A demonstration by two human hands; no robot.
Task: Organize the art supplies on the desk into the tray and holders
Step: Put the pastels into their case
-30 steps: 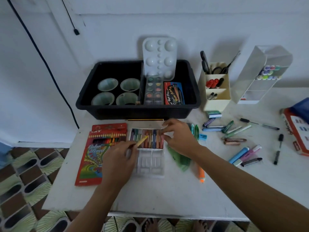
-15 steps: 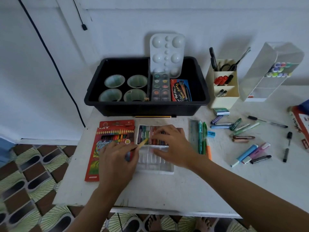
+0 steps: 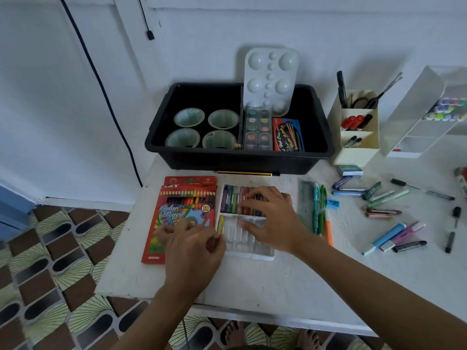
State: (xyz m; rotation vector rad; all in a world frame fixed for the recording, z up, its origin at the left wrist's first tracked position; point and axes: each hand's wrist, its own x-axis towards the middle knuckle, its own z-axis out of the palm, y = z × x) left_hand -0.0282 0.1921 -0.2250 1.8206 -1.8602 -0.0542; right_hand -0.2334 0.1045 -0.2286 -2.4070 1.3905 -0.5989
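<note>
A white crayon tray [image 3: 242,248] lies at the desk's near middle, its upper row full of crayons [image 3: 231,200]. A yellow crayon [image 3: 221,224] sits in the leftmost lower slot. My left hand [image 3: 192,253] pinches that crayon's near end, and something dark red shows inside its curled fingers. My right hand [image 3: 273,223] rests flat on the tray, fingers spread over the upper row and thumb on the bare slots. Behind them stands the black tray [image 3: 237,155]. A cream holder [image 3: 358,152] and a white marker rack [image 3: 417,127] stand at the back right.
A red colour pencil box [image 3: 182,210] lies left of the crayon tray. A ruler [image 3: 306,203] and green pens [image 3: 319,208] lie to its right. Loose markers [image 3: 374,195] and highlighters [image 3: 389,236] are scattered farther right. A pencil [image 3: 242,173] lies against the black tray, which holds cups [image 3: 189,117], paints [image 3: 257,130] and a palette [image 3: 270,79].
My left hand has brought the yellow crayon down into the lower left slot. My right hand has slid left onto the crayon tray. The camera view has shifted leftward.
</note>
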